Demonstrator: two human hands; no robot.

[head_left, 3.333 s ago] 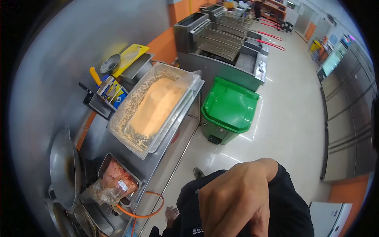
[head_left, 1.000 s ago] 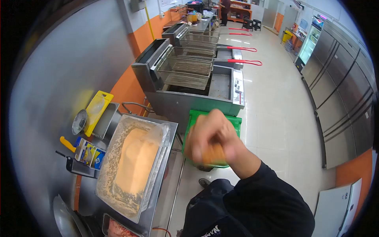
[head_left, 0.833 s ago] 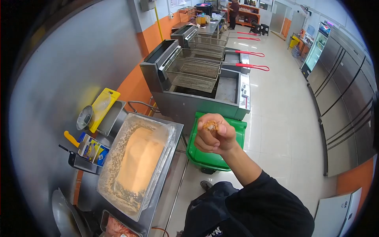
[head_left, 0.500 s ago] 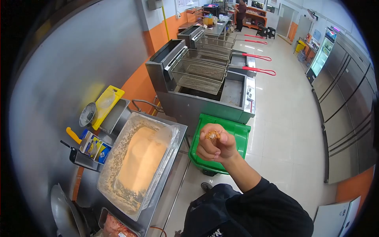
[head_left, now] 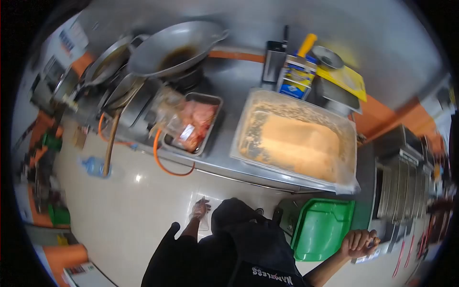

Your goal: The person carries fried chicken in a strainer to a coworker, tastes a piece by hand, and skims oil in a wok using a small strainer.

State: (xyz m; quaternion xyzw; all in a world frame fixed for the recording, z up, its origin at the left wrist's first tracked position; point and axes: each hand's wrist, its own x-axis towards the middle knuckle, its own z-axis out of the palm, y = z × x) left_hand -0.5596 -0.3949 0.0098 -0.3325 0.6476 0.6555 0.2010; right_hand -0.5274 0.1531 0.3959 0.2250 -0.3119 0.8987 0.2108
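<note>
My right hand (head_left: 357, 243), at the lower right past the green bin, is closed in a pinch on a small brown piece of fried food (head_left: 376, 241). Low in the middle, over the floor beside my dark apron, is my left hand (head_left: 200, 209). Clear plastic (head_left: 204, 223) shows around it and hangs below; whether this is a glove or a bag is unclear. Blur hides how its fingers are set. On the steel counter stands a large tub (head_left: 244, 143) of pale orange breading flour (head_left: 301, 143).
Left of the tub, a metal pan (head_left: 219, 107) holds raw meat (head_left: 198, 117) beside plastic bags. Behind it are a large wok (head_left: 143, 57) and another pan. A green bin (head_left: 320, 229) stands below the counter, with fryer baskets (head_left: 401, 186) at the right.
My view has swung left and down to the counter. The right hand, still holding the fried piece, now appears lower and farther right. My left hand has come into view.
</note>
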